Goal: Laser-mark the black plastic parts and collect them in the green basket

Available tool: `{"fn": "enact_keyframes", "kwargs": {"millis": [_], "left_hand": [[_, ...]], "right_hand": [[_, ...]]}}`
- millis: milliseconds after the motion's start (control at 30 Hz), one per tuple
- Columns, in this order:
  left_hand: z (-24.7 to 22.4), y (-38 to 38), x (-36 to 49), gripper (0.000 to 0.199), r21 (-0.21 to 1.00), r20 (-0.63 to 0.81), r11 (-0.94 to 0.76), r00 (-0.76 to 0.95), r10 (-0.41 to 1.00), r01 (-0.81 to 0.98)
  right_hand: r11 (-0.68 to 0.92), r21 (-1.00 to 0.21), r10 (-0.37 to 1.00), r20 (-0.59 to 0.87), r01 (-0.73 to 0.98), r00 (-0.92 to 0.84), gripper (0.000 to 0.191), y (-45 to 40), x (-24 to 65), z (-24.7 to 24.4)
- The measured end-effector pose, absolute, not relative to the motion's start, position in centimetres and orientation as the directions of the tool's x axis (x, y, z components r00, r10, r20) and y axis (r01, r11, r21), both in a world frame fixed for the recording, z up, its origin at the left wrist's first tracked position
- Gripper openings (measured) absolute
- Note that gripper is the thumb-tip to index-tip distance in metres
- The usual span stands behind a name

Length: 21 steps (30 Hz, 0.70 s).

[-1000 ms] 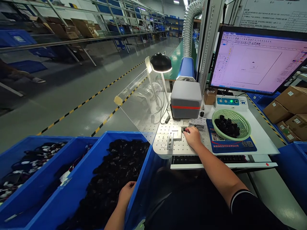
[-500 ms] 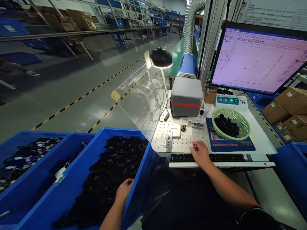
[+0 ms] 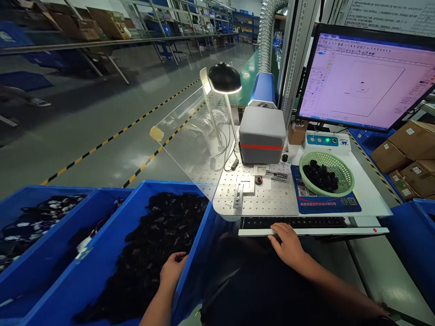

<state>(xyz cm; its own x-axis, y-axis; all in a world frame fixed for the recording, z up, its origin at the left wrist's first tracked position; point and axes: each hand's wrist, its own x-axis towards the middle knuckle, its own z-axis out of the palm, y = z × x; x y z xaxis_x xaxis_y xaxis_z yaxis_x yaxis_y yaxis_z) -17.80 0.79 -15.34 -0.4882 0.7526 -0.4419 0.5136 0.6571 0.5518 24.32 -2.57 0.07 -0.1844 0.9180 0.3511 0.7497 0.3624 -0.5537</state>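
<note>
left hand (image 3: 171, 270): curled inside blue plastic bin (image 3: 176, 184), by its wall; grip cannot be told.
right hand (image 3: 288, 245): fingers apart, gripping nothing visible, at white keyboard tray (image 3: 326, 232), perhaps for support.
small round black part (image 3: 258, 180): on perforated metal plate (image 3: 268, 207), apparently where a fixture locates it.
green mesh basket (image 3: 349, 183): alongside, keeping black pieces (image 3: 320, 176) together.

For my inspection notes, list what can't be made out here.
All in the head view:
What the left hand holds, if anything: hidden by its fingers.
Monitor text: too small.
Rightmost blue bin: cut off by the picture's edge.
Round black part, fine details: too small.
</note>
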Motion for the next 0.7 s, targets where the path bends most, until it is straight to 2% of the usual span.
{"fn": "enact_keyframes", "kwargs": {"millis": [267, 367, 467, 533, 567, 633, 700], "left_hand": [[-15.5, 0.9, -17.6, 0.022, 0.553, -0.425, 0.648, -0.492, 0.76, 0.524], [-15.3, 0.9, -17.5, 0.022, 0.544, -0.429, 0.654, -0.496, 0.755, 0.526], [-15.1, 0.8, -17.4, 0.022, 0.53, -0.438, 0.661, -0.496, 0.75, 0.531], [-15.0, 0.8, -17.4, 0.021, 0.518, -0.444, 0.665, -0.495, 0.747, 0.538], [-15.0, 0.7, -17.3, 0.021, 0.51, -0.448, 0.667, -0.494, 0.745, 0.543], [-14.9, 0.7, -17.3, 0.022, 0.49, -0.457, 0.674, -0.495, 0.739, 0.554], [-14.9, 0.7, -17.3, 0.023, 0.469, -0.464, 0.68, -0.497, 0.733, 0.564]], "right_hand": [[0.379, -0.573, 0.91, 0.373, 0.727, -0.181, 0.019, -2.4, 24.3, 1.2], [0.425, -0.619, 0.887, 0.432, 0.66, -0.166, 0.021, -2.4, 23.3, 4.4], [0.534, -0.647, 0.836, 0.501, 0.543, -0.225, 0.027, -3.3, 21.8, 10.1], [0.671, -0.604, 0.741, 0.567, 0.43, -0.36, 0.035, -4.5, 21.0, 13.9], [0.758, -0.548, 0.652, 0.608, 0.354, -0.454, 0.036, -5.2, 20.8, 15.5], [0.881, -0.425, 0.451, 0.624, 0.208, -0.638, 0.033, -6.4, 20.5, 17.5], [0.939, -0.328, 0.289, 0.593, 0.103, -0.752, 0.026, -7.1, 20.5, 18.2]]}}
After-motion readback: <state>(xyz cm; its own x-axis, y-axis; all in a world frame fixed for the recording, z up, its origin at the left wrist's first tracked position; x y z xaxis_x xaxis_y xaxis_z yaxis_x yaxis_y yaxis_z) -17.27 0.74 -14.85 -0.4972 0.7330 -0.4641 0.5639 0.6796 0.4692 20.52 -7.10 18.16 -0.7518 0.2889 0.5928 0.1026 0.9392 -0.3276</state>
